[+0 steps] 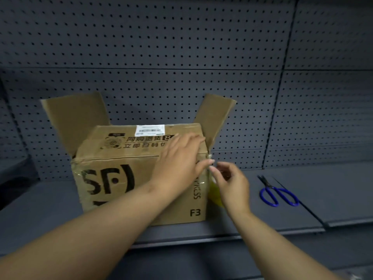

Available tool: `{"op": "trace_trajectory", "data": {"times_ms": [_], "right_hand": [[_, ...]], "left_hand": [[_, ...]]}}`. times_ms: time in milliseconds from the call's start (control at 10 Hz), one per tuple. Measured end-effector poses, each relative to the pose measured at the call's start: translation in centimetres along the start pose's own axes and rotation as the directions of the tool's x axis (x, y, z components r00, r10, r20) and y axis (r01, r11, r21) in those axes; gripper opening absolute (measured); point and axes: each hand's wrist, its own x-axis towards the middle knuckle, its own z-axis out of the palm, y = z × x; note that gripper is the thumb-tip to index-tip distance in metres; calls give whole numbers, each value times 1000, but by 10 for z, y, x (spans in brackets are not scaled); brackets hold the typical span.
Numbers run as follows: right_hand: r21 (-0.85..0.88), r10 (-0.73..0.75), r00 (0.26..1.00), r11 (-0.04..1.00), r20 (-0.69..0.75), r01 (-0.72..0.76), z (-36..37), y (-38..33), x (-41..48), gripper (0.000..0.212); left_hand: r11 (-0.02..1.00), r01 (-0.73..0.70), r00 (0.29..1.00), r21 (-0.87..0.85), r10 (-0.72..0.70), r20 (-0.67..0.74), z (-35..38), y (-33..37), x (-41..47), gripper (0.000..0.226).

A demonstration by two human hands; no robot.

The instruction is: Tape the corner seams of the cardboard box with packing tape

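1. One grey shelf (302, 199), bare to the box's right except for the scissors.
2. One cardboard box (125, 178) on it, two flaps raised.
3. Left hand (179, 158) flat, fingers spread, on the box's right corner; right hand (232, 182) beside it, fingertips pinched; cannot tell on what.
4. One pair of blue scissors (278, 195), well apart.

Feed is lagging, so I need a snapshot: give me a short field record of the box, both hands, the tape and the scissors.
box: cardboard box on the grey shelf, front flap folded down, two side flaps upright
left hand: left hand flat over the box's top right front corner
right hand: right hand at the right front corner seam, fingers pinching something small, likely tape
tape: yellowish tape roll partly hidden behind the right hand, beside the box
scissors: blue-handled scissors lying on the shelf, right of the box, untouched
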Motion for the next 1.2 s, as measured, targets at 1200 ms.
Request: {"op": "trace_trajectory", "data": {"times_ms": [1200], "right_hand": [[-12, -164, 859, 981, 485, 194, -156, -97, 20, 53]], "left_hand": [[901, 300, 943, -313, -329, -44, -40, 14, 6, 40]]}}
